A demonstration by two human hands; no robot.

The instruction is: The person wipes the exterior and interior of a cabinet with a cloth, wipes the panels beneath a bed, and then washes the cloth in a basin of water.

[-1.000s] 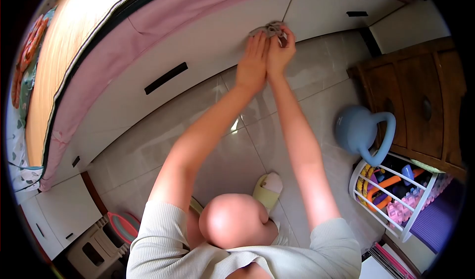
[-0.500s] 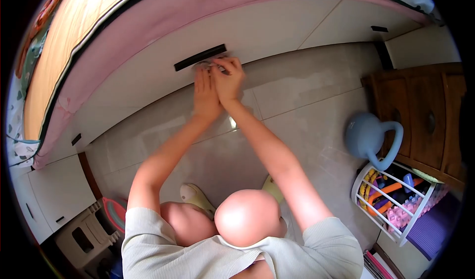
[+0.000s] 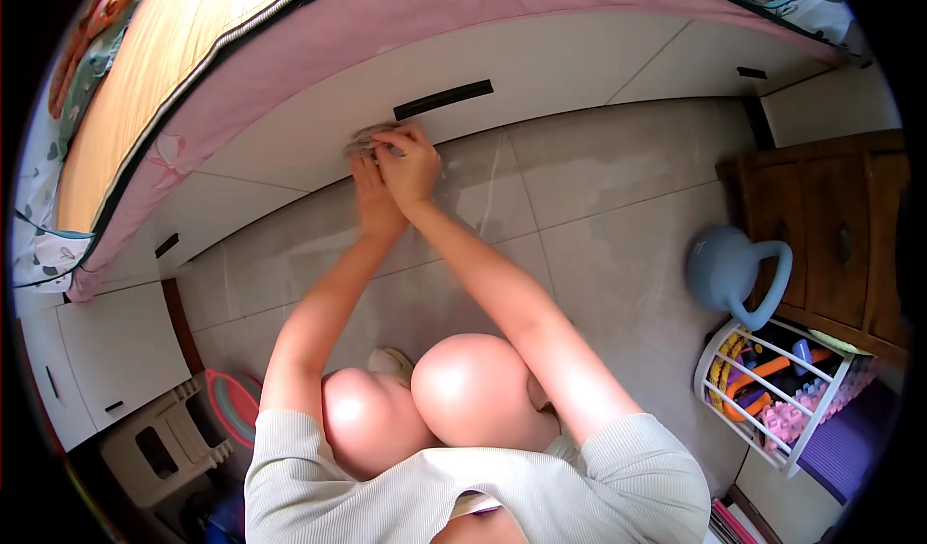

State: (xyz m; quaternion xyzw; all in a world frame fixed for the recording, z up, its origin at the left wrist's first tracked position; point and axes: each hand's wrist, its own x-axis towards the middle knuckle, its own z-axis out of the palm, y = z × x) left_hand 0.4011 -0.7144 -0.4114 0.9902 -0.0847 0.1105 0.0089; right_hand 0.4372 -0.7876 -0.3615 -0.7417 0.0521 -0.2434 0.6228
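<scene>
A greyish cloth [image 3: 363,142] is pressed against the white drawer front [image 3: 550,61] below the pink bed fabric. It lies just left of a black handle [image 3: 444,100]. My right hand [image 3: 409,166] has its fingers bent and closed on the cloth. Close beside it and partly overlapped by the right wrist, my left hand [image 3: 379,201] reaches up with fingers stretched out flat, its tips at the cloth's lower edge. Part of the cloth is hidden by the fingers.
Grey floor tiles [image 3: 618,196] lie below the drawers. At right are a blue kettlebell-shaped object [image 3: 719,269], a wooden cabinet [image 3: 811,216] and a white rack [image 3: 753,399] of exercise items. At left stand a beige plastic stool [image 3: 159,447] and a pink-rimmed basin [image 3: 232,407].
Both hands and the cloth have moved left along the drawer front, from under the black handle to beside its left end. The view has shifted slightly too.
</scene>
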